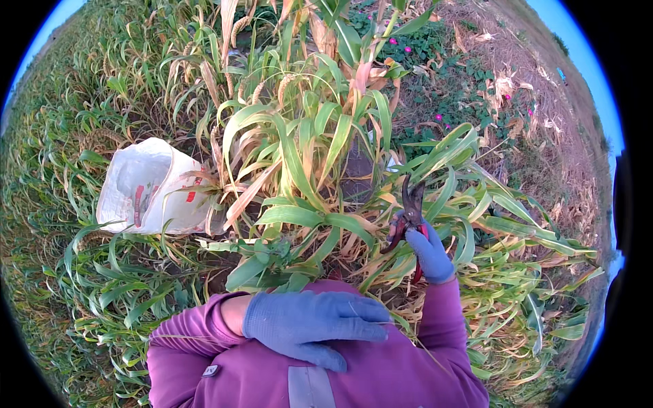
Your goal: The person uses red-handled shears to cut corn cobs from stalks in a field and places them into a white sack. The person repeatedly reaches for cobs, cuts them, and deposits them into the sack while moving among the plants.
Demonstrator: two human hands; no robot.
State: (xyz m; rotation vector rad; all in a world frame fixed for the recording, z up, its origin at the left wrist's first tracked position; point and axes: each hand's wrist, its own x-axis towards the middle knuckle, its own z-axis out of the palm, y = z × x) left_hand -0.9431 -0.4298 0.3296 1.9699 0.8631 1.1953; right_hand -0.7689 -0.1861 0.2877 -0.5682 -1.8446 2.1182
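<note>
My right hand [431,252], in a blue knit glove, grips red-handled pruning shears [413,204] whose dark blades point up and away from me. Long green and yellowing leaves crowd around the blades. My left hand [319,324], gloved alike, lies across the front of my purple top, palm towards me. Its fingers are stretched and the thumb stands a little apart; I see nothing in it. Before me grows a clump of foxtail millet [301,153] with broad arching leaves. Drooping seed heads [257,93] hang beyond it.
At the left a white woven sack [178,196] with red print lies among the plants, its mouth facing left. A tall stalk [385,35] rises ahead. Pink flowers [438,117] and dry husks [505,86] cover the ground at the upper right. Dense millet [61,168] fills the left.
</note>
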